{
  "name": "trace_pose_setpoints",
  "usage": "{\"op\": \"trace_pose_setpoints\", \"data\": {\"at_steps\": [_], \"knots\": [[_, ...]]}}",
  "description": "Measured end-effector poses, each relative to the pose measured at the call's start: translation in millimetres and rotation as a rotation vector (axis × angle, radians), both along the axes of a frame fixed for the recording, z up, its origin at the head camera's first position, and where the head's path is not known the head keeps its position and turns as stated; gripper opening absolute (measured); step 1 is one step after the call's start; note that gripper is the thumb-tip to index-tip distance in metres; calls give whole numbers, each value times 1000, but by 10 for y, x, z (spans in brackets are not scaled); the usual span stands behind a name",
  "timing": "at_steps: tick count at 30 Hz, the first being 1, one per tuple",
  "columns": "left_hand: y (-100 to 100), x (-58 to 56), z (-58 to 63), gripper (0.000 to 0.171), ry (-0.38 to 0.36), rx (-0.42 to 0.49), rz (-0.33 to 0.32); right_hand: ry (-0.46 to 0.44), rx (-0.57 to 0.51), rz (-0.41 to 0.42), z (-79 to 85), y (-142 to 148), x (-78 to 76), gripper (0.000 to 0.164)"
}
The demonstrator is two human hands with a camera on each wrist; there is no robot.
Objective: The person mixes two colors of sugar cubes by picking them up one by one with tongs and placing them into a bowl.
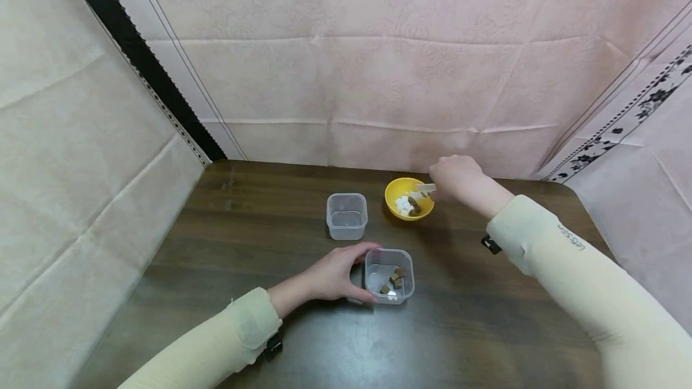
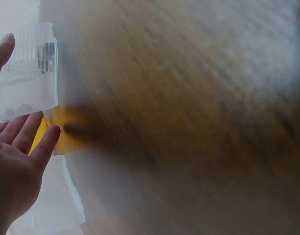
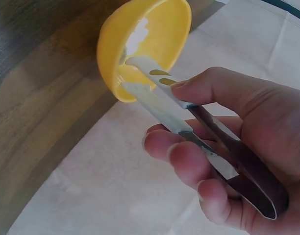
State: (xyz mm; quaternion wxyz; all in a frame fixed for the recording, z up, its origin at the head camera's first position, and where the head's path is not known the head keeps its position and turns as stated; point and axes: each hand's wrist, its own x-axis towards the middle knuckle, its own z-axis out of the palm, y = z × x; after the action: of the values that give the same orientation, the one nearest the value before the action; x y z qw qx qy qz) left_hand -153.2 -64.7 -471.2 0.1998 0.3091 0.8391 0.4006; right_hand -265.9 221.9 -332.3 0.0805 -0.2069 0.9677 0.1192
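Note:
My left hand (image 1: 337, 272) holds a clear plastic container (image 1: 409, 275) by its left side, thumb at the near corner and fingers at the far one. A few small brown pieces (image 1: 396, 280) lie inside it. At the back right, my right hand (image 1: 459, 176) grips metal tongs (image 3: 223, 137) with pale tips, the thumb on one arm and the fingers on the other. The tips reach into a yellow bowl (image 3: 108, 54) and stand apart in the right wrist view. White pieces (image 1: 403, 205) and brown pieces (image 1: 413, 208) lie in the bowl.
A second clear plastic container (image 1: 346, 233) stands on the dark wooden table (image 1: 259, 221), left of the bowl and behind my left hand. Pale patterned cloth (image 1: 346, 89) hangs along the table's back edge and covers both sides.

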Motion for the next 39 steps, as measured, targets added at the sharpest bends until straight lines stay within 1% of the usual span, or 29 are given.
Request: {"op": "trace_pose_setpoints", "data": {"at_steps": [3,9,13,18,22,29,31,39], "knots": [[-1,0,2,91,2,4,-3,14,-15,3,61,20,64,30],[-5,10,-8,92,0,-6,5,56,-32,70,132,77,248,34],[-5,16,-16,92,-6,-6,9,75,-77,106,174,109,407,30],[-5,19,-17,93,-15,-3,12,68,-142,137,260,121,625,23],[-6,18,-17,94,-15,0,9,78,-191,183,340,122,802,21],[1,15,-15,93,-4,5,10,101,-229,267,402,119,1040,31],[1,13,-13,93,2,10,7,101,-229,287,411,103,1094,33],[-2,10,-2,92,-1,26,9,44,-226,313,399,3,1254,27]]}}
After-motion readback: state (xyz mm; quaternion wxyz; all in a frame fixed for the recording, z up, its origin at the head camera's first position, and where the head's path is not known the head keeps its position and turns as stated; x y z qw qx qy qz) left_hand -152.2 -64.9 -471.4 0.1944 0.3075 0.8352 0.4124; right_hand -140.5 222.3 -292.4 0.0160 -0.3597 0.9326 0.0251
